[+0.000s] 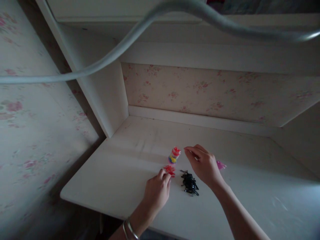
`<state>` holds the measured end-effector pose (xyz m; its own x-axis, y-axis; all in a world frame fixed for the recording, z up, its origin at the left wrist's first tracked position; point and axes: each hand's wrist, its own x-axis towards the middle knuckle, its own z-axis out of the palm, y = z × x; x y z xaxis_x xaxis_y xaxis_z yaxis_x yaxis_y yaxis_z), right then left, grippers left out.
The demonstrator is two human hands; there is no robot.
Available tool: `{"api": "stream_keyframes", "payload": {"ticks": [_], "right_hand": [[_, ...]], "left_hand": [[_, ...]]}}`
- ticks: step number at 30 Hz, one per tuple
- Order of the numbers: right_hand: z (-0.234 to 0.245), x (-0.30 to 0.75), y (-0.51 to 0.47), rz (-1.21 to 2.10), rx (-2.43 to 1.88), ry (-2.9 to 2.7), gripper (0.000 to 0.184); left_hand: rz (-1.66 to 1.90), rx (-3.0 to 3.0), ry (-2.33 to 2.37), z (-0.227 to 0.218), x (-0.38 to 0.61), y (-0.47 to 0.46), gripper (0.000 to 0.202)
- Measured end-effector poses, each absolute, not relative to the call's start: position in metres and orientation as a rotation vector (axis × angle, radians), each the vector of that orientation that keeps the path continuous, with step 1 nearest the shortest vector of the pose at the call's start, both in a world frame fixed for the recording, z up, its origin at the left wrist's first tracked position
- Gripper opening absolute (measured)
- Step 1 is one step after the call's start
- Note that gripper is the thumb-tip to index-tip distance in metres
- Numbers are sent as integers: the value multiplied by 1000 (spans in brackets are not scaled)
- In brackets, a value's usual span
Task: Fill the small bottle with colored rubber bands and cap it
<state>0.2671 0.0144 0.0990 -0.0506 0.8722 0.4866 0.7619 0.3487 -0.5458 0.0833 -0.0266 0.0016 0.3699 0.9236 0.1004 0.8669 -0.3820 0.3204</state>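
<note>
A small clear jar (pixel 174 155) with layers of blue, yellow and red pieces stands upright on the white desk, red pieces showing at its top. In front of it lies a small heap of thin red pieces (pixel 169 170), too small to name for sure. My left hand (pixel 159 187) is at this heap, fingers pressed together at its near edge; what they pinch is hidden. Just right of the jar's top, my right hand (pixel 202 163) hovers with thumb and forefinger pinched; anything between them is too small to see. A pile of black, loop-like pieces (pixel 190 183) lies between my hands.
Partly behind my right hand is a pink object (pixel 221 164). The white desk (pixel 107 180) has a side panel (pixel 100 83) on the left and a shelf above. A pale cable or tube (pixel 120 46) crosses close to the camera. Floral wallpaper (pixel 172 86) covers the back.
</note>
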Motion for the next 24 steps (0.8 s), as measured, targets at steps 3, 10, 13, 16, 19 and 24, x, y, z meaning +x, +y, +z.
{"api": "stream_keyframes", "payload": {"ticks": [3,10,13,16,19,24], "right_hand": [[83,272,-7,333,-1408,-1784,26],[29,283,-68,553,-1468,-1580,26],[12,287,-89,550,-1494,-1490,25],[-4,291,-104,510,-1523,-1440,25],[-13,293,-112,492,-1556,-1428,26],[-9,290,-109,571,-1516,-1472,29]], "left_hand": [[375,2403,1598,3,85,-22,16],[274,2375,1572,8,89,-7,17],[348,2356,1511,20,90,-7,18],[536,2328,1423,48,87,-4,20],[703,2348,1414,83,85,9,17],[758,2506,1465,116,90,39,17]]}}
